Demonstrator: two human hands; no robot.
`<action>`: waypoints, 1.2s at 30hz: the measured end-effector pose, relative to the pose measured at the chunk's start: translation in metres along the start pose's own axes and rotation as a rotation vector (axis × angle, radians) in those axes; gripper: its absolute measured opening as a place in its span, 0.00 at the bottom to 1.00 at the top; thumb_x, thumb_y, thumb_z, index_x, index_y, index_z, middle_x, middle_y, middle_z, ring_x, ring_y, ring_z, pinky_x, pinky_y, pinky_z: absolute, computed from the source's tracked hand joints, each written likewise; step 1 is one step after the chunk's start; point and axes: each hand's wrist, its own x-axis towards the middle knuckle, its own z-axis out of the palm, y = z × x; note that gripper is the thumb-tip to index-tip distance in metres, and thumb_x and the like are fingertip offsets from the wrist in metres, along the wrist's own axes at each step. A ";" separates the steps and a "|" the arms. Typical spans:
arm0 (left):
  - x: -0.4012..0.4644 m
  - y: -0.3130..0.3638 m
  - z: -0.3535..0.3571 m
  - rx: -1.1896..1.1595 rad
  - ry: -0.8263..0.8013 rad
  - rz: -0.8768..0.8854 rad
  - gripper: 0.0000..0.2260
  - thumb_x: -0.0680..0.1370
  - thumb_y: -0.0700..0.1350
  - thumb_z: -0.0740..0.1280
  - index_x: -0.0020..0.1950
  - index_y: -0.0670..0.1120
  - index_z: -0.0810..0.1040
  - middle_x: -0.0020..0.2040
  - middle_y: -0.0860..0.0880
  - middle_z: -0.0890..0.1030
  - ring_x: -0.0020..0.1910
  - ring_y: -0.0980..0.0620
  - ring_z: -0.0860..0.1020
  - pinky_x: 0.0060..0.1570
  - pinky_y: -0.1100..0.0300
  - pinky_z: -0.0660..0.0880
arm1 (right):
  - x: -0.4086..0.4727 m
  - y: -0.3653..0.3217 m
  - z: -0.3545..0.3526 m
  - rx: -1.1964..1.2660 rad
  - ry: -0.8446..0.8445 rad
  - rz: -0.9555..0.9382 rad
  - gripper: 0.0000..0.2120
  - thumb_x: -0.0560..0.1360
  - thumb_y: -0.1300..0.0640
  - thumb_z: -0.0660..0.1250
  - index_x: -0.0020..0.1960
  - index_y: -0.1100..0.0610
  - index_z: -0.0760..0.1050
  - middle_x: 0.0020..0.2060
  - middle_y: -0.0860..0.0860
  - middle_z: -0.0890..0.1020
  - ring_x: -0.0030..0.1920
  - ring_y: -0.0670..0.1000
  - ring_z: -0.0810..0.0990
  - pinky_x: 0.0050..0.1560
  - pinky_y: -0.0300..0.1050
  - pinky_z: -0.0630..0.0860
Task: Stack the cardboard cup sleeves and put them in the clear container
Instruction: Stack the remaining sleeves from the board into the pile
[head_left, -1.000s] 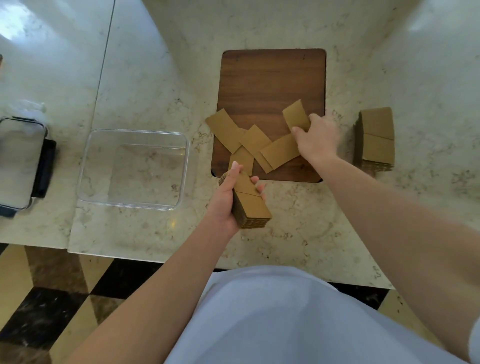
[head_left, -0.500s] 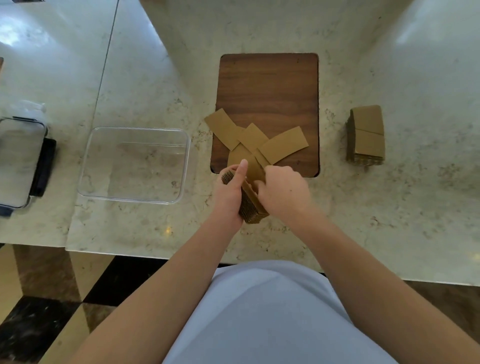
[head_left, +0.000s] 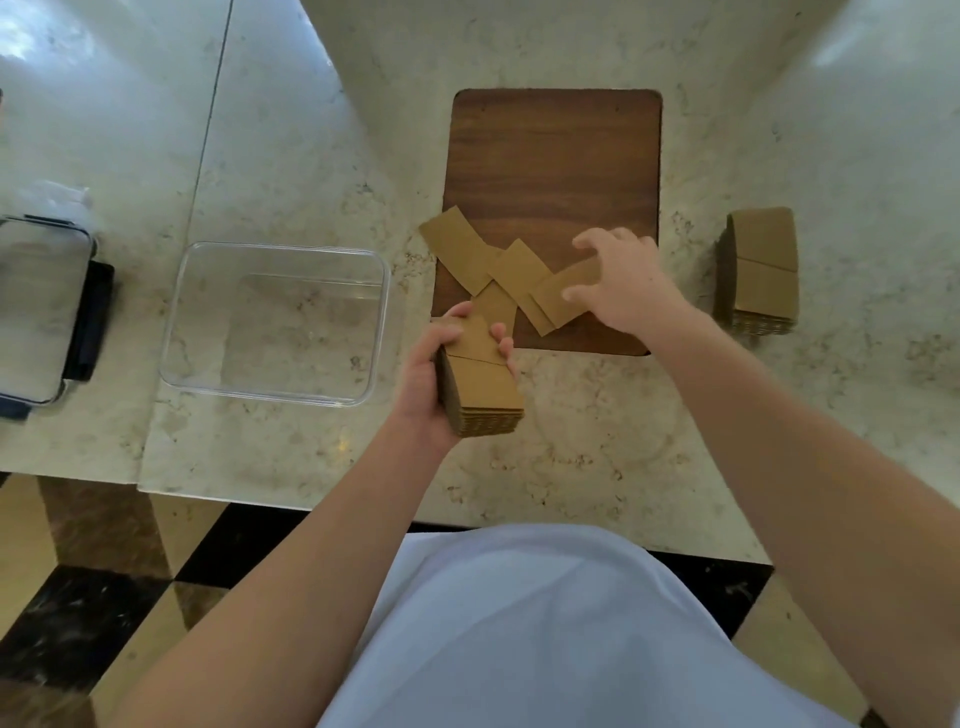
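My left hand (head_left: 423, 379) grips a stack of brown cardboard cup sleeves (head_left: 483, 384) just above the counter, in front of the wooden board (head_left: 556, 150). Several loose sleeves (head_left: 462, 249) lie fanned over the board's near left corner. My right hand (head_left: 623, 280) hovers over the rightmost loose sleeve (head_left: 563, 296), fingers spread and touching it. The clear container (head_left: 208, 374) stands empty to the left of my left hand. A second stack of sleeves (head_left: 761, 270) rests on the counter right of the board.
A lidded clear box with black clips (head_left: 41, 312) sits at the far left edge. The marble counter (head_left: 597, 447) ends just in front of my body; a seam runs down it left of the container.
My right hand added a sleeve to the stack in my left hand, then moved back out over the loose sleeves on the board. My left hand kept hold of the stack.
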 end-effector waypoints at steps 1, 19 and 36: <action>0.000 0.000 0.001 -0.002 -0.021 -0.002 0.13 0.77 0.39 0.65 0.60 0.48 0.76 0.53 0.38 0.79 0.46 0.42 0.80 0.52 0.47 0.76 | 0.008 0.004 0.003 -0.100 -0.061 -0.013 0.30 0.76 0.51 0.75 0.75 0.46 0.69 0.73 0.53 0.70 0.73 0.59 0.64 0.69 0.60 0.67; -0.011 -0.026 0.006 0.177 0.007 -0.043 0.14 0.81 0.50 0.69 0.66 0.51 0.75 0.51 0.40 0.79 0.45 0.44 0.79 0.47 0.48 0.76 | -0.058 0.009 0.002 0.172 0.075 -0.063 0.15 0.77 0.41 0.71 0.39 0.50 0.78 0.32 0.46 0.80 0.33 0.47 0.78 0.32 0.43 0.72; -0.023 -0.040 0.009 0.418 0.186 0.101 0.30 0.73 0.58 0.73 0.69 0.42 0.78 0.66 0.32 0.79 0.62 0.30 0.79 0.66 0.35 0.75 | -0.122 -0.038 0.018 0.336 0.305 -0.111 0.07 0.79 0.50 0.72 0.50 0.53 0.83 0.37 0.44 0.84 0.39 0.47 0.82 0.44 0.52 0.81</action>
